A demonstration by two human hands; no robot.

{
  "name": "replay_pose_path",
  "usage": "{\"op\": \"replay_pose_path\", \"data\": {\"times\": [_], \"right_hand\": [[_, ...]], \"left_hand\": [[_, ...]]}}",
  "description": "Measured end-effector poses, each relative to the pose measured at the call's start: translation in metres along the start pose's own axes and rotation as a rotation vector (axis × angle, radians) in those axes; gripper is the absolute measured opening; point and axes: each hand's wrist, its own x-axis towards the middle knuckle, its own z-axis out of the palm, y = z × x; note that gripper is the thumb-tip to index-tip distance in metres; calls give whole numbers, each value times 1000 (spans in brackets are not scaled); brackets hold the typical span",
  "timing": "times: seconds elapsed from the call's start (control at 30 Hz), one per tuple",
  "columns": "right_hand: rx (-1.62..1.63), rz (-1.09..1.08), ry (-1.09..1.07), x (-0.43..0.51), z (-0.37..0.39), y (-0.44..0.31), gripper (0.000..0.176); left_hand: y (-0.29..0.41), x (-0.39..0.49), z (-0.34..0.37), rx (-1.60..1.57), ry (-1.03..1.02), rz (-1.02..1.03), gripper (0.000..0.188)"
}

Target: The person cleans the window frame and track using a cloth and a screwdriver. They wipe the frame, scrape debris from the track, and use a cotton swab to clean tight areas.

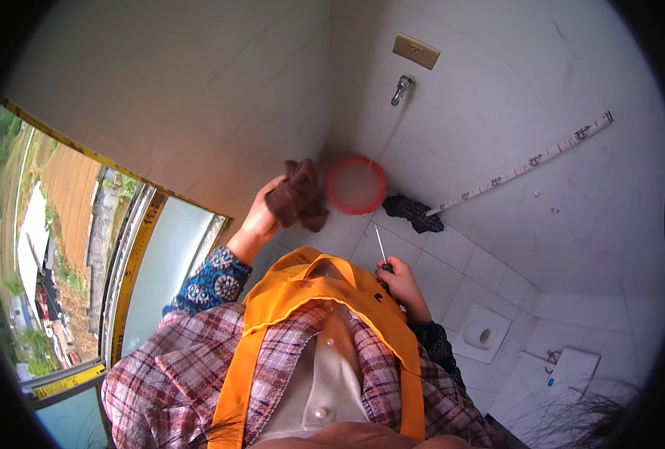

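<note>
My left hand (pixel 263 210) grips a brown cloth (pixel 297 196), which is bunched up and hangs toward the left wall. In my right hand (pixel 402 283) is a screwdriver (pixel 383 247) with a dark handle; its thin metal shaft points away from me, over the floor. Beyond the cloth, a red-rimmed basin or bucket (pixel 357 185) stands in the corner, its inside pale and hazy. A thin stream runs down into it from a chrome wall tap (pixel 404 90).
A black plastic bag (pixel 414 213) lies by the wall, with a wrapped pole (pixel 523 163) leaning up from it. A squat toilet (pixel 484 332) is set in the tiled floor (pixel 438 272). An open window (pixel 136 269) is at left, a socket plate (pixel 416 51) above the tap.
</note>
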Motion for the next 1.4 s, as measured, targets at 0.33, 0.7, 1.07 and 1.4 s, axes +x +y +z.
{"op": "replay_pose_path", "data": {"times": [0.33,0.7,1.07,1.4], "right_hand": [[66,38,174,-5,-19,24,21],[208,202,231,9,-104,37,21],[25,76,60,41,-150,-33,11],[24,-78,-322,77,-134,-133,12]], "left_hand": [[28,218,148,-597,-769,-118,20],[3,408,110,41,186,-272,40],[-19,323,31,333,134,-352,31],[40,55,128,474,-276,-100,68]]}}
